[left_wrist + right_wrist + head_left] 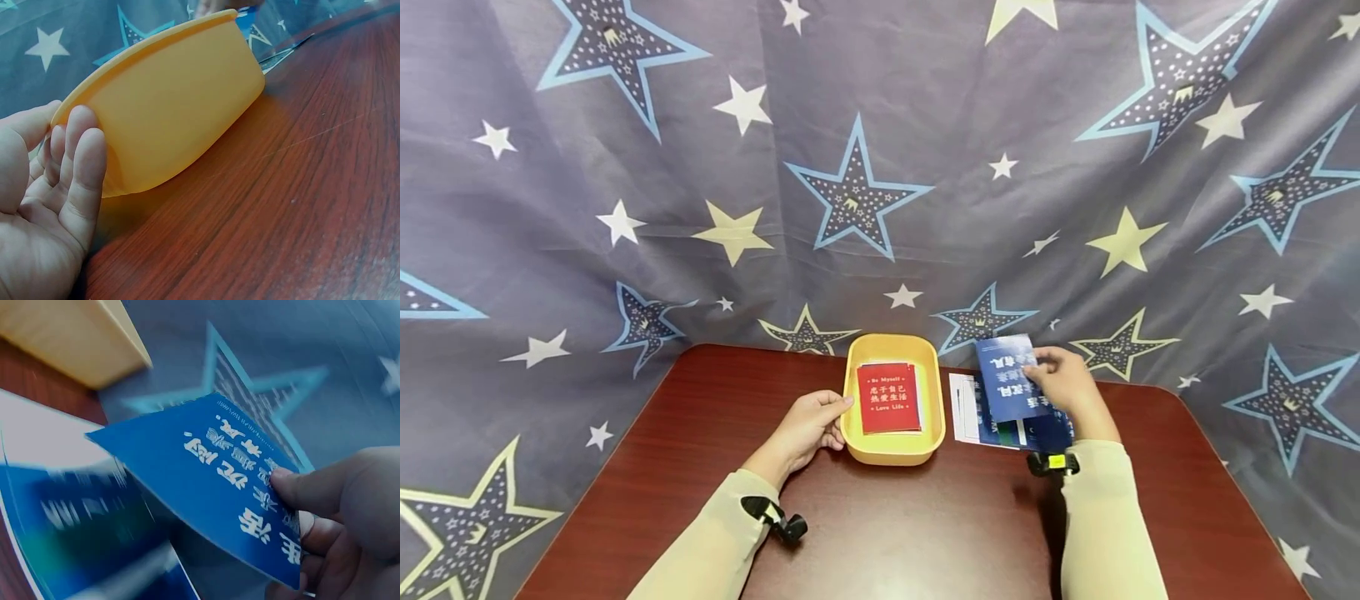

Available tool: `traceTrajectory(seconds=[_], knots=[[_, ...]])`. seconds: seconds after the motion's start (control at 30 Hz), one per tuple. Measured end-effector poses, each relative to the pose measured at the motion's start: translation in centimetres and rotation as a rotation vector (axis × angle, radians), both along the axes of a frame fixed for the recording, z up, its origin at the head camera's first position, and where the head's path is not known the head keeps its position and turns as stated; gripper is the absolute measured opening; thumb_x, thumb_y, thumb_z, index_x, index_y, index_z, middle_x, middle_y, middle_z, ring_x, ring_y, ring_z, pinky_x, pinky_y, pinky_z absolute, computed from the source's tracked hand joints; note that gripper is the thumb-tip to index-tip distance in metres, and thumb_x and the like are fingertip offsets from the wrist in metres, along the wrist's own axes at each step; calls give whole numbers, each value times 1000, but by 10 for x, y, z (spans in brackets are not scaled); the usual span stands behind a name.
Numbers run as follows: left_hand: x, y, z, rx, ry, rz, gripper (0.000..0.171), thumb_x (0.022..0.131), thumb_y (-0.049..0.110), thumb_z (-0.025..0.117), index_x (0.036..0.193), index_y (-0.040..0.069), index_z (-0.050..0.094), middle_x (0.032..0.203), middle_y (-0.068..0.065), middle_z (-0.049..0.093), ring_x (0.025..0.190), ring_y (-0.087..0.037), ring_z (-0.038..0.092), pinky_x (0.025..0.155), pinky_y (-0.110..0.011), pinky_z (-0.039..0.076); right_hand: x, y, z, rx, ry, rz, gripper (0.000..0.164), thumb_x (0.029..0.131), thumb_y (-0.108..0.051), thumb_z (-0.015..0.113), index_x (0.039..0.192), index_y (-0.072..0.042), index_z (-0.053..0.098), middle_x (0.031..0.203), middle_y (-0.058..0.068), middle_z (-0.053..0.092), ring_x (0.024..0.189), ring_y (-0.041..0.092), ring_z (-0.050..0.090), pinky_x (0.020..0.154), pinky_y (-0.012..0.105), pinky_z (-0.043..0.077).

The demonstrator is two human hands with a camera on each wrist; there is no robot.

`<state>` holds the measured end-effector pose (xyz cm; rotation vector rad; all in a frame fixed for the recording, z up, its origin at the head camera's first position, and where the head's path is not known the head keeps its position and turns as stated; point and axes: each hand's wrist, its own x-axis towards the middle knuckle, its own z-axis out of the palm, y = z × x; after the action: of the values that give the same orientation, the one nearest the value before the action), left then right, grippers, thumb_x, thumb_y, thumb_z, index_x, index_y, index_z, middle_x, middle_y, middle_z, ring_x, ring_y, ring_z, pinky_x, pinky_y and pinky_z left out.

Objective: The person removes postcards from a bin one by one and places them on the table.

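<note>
- Two pale sleeves [1108, 521] extend over the near part of the tabletop [865, 533], a small black device [1051, 463] at each wrist.
- Left hand [808, 425]: left of the tabletop's middle, toward the far edge. Grip narrow, pinching the tray's left rim; thumb at the rim, fingers against the outer wall.
- Yellow tray [891, 458]: stands flat near the middle of the far edge.
- Red card [887, 398]: lies in the tray on top of other cards, face up; legible print "Be Myself" and "Love Life".
- Card pile [1051, 433]: just beside the tray, between it and the far right corner; fanned, blue and white faces showing.
- Right hand [1067, 383]: over the pile, near the far edge. Grip narrow, thumb and fingers pinching one blue card.
- Blue card [1009, 387]: white characters, tilted, held above the pile.
- Grey curtain [880, 75]: behind the far edge, printed with stars.
</note>
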<state>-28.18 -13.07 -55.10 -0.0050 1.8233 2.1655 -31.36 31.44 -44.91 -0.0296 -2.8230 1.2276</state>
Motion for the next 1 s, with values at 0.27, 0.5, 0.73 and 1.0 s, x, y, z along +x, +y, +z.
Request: traceTrajectory(seconds=[0.27,0.5,0.73,1.0], knots=[[0,-8,-2,9,10,14,25,113,26,72,106,2,65,67,0,65,54,-10,65,52,-23,62,5,49,-19,2,-33,-136,42,108,-10,72,143,12,67,103,25,79,77,11,65,66,25,54],[0,-8,-1,14,16,14,24,113,25,72,107,3,65,68,0,66,53,-10,66,52,-23,62,7,62,-41,112,-145,-180,37,104,-16,76,129,12,72,107,27,78,93,35,70,81,41,60],[1,-6,-2,15,30,4,24,113,24,72,107,2,65,69,1,65,54,-10,66,53,-23,62,12,53,-47,258,-164,-293,30,96,-22,82,116,0,76,126,30,77,115,51,71,95,66,61],[2,-3,-2,17,24,-3,23,113,24,73,106,4,65,68,0,66,54,-10,66,53,-23,62,8,23,-32,234,-66,-177,29,102,-20,67,120,1,75,126,31,75,108,45,70,95,62,59]])
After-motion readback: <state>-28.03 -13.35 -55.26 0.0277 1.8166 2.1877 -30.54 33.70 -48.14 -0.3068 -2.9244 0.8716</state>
